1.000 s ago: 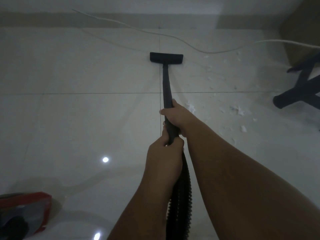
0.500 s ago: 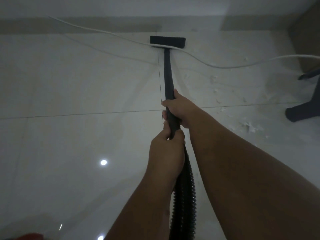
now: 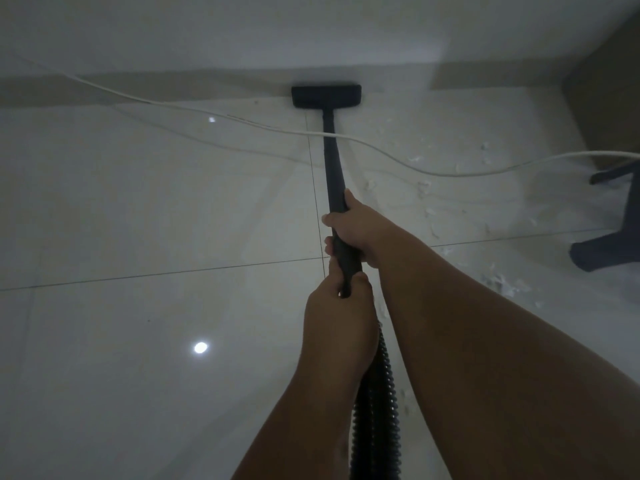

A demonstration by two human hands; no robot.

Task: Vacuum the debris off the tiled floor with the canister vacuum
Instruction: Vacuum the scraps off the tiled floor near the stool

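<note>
Both my hands grip the black vacuum wand (image 3: 333,161). My right hand (image 3: 356,226) holds it higher up the tube, and my left hand (image 3: 337,310) closes on its lower end where the ribbed black hose (image 3: 375,410) begins. The flat black floor nozzle (image 3: 326,95) rests against the base of the far wall, beyond a white cord (image 3: 242,123) that the wand crosses over. White scraps of debris (image 3: 502,282) lie scattered on the glossy white tiled floor (image 3: 156,209) to the right of the wand. The canister is out of view.
A dark furniture leg (image 3: 609,244) stands on the floor at the right edge. A brown cabinet side (image 3: 613,98) fills the upper right corner. The white cord runs from the far left wall across to the right edge. The wall's skirting (image 3: 173,86) bounds the floor ahead.
The nozzle has travelled forward from the open tile, over the white cord, up to the wall. My view shifted, and the red canister at lower left dropped out of frame.
</note>
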